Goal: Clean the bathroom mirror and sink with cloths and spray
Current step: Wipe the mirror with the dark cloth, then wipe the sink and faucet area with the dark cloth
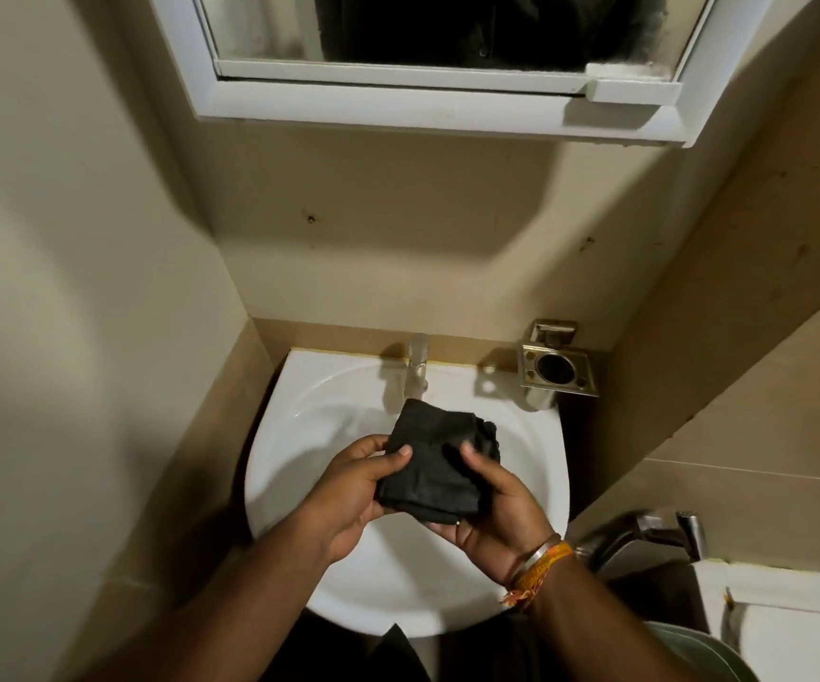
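Two hands on folded black cloth [435, 465] over white sink [275, 465]: left hand [348, 494] pinches nine o'clock edge, right hand [491, 504] grips three o'clock edge; tap [416, 369] at twelve.

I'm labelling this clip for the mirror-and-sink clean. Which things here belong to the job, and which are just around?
Part of the job:
black cloth, held by left hand and right hand
sink
mirror
tap

Just around:
metal holder
hand sprayer
toilet tank
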